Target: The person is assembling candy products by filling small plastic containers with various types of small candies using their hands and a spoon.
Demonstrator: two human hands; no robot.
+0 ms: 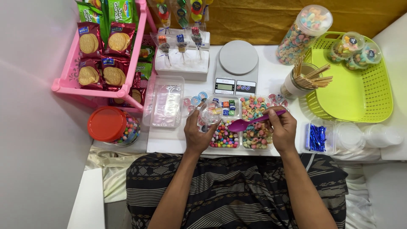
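Left hand (198, 135) closed round a small clear cup (210, 113) (looks empty), right hand (280, 129) pinching a purple spoon (250, 122), both over the divided candy tray (236, 121) mid-desk, sweets jar (303, 34) at one o'clock, red-lidded jar (113, 125) at nine.

Both hands (199, 131) (280, 127) sit over the clear divided candy tray (237, 123), blocking it from the near side. Left flank is crowded: clear rectangular lidded box (163, 101), red-lidded candy jar (111, 125), pink plastic rack of biscuit packs (106, 55). Straight ahead stands the white digital scale (236, 68), with a white lollipop stand (182, 59) just beside it. Right: cup of wooden sticks (303, 78) and lime-green plastic basket (356, 80). Bare white tabletop (271, 78) shows only between scale and cup.
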